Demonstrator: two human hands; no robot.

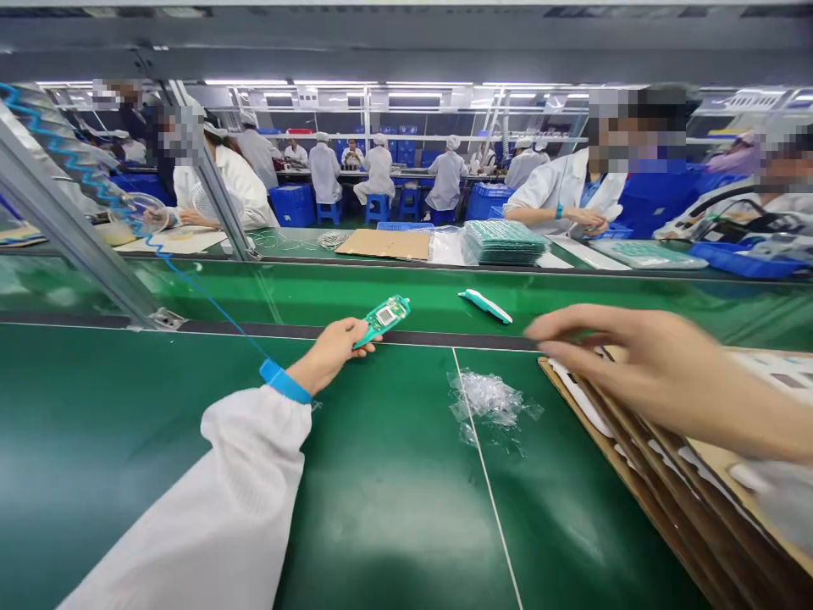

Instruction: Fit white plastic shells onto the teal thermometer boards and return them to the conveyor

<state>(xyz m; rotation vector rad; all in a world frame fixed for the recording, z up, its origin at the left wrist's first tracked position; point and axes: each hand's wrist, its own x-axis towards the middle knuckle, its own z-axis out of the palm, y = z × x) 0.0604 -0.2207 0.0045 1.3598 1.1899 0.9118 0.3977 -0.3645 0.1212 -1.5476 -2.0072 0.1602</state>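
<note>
My left hand [346,341] grips the lower end of a green thermometer-like device shell [385,316], which has a circuit board and a small grey display facing up. A blue wrist strap with a coiled cord is on that wrist. To the right, my right hand [626,360] is stretched out above the stacked cardboard trays [610,424], slightly blurred, with thumb and forefinger apart and nothing visible between them. A white-and-green pen-shaped device [486,306] lies on the green conveyor belt beyond my hands. Between my hands, a heap of clear plastic film pieces [495,398] lies on the green bench.
Across the belt stand a stack of bagged green parts [505,241] and a cardboard sheet [384,244]. A metal post [82,212] slants up at the left, beside the blue coiled cord [82,157]. Co-workers in white coats sit opposite and farther back.
</note>
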